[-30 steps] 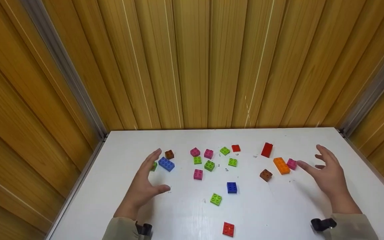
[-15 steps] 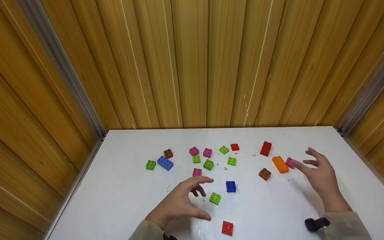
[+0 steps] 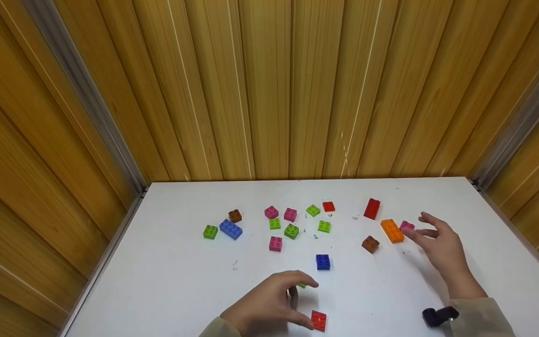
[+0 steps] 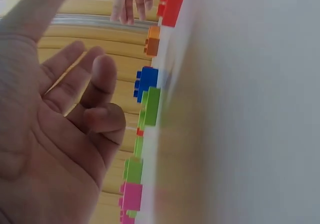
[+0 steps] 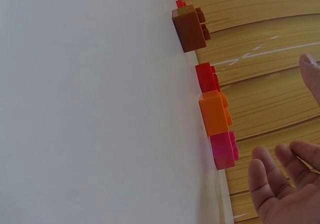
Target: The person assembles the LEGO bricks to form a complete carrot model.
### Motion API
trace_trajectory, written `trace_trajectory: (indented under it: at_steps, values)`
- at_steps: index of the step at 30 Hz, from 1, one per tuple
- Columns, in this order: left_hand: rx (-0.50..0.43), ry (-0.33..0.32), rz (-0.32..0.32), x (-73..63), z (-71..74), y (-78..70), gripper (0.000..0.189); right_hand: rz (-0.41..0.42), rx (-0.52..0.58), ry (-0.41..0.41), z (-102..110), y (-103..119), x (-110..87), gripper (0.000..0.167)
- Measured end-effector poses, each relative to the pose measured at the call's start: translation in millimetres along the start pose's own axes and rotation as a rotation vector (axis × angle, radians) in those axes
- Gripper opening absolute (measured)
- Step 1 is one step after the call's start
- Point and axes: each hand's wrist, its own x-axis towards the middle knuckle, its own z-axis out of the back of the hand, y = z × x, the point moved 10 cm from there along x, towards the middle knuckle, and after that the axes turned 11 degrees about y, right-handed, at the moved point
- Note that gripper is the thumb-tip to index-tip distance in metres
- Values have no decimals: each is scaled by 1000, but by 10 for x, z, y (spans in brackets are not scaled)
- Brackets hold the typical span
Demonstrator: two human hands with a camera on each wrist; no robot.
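My left hand (image 3: 276, 302) hangs low over the table's front, thumb and fingers spread with nothing between them. Its thumb tip overlaps the left edge of a red brick (image 3: 318, 320) in the head view. Beneath its fingers a lime green brick (image 3: 302, 285) is mostly hidden; the left wrist view shows this green brick (image 4: 153, 106) beside the dark blue brick (image 4: 147, 85). Over on the right, my right hand (image 3: 442, 248) is held up with parted, relaxed fingers, holding nothing. Its thumb overlaps a pink brick (image 3: 407, 226), which stands against an orange brick (image 3: 392, 230).
Several bricks lie scattered on the white table (image 3: 166, 281), among them a brown brick (image 3: 370, 244), a long red brick (image 3: 372, 208) and a light blue brick (image 3: 230, 229). Wood-patterned walls (image 3: 269, 93) close off the back and both sides.
My left hand has swept from the left side rightward and toward the front edge, uncovering the far-left green brick. My right hand has drifted slightly left. The bricks stay in place.
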Motion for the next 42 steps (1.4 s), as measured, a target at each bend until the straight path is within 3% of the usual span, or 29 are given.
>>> trace_trajectory:
  at_steps: [7, 13, 22, 33, 42]
  values:
    - [-20, 46, 59, 65, -176, 110, 52, -10, 17, 3, -20, -64, -21, 105]
    - [-4, 24, 108, 95, -189, 186, 50, -18, 13, 26, -80, -57, -8, 99]
    - [62, 49, 83, 123, -217, 182, 35, -41, 5, 102, -242, -104, 49, 83]
    - [166, 37, 95, 131, -270, 151, 20, -26, -66, 86, -284, -79, 70, 72]
    - [244, -34, 71, 129, -167, 105, 21, -30, -162, 60, -273, -86, 102, 61]
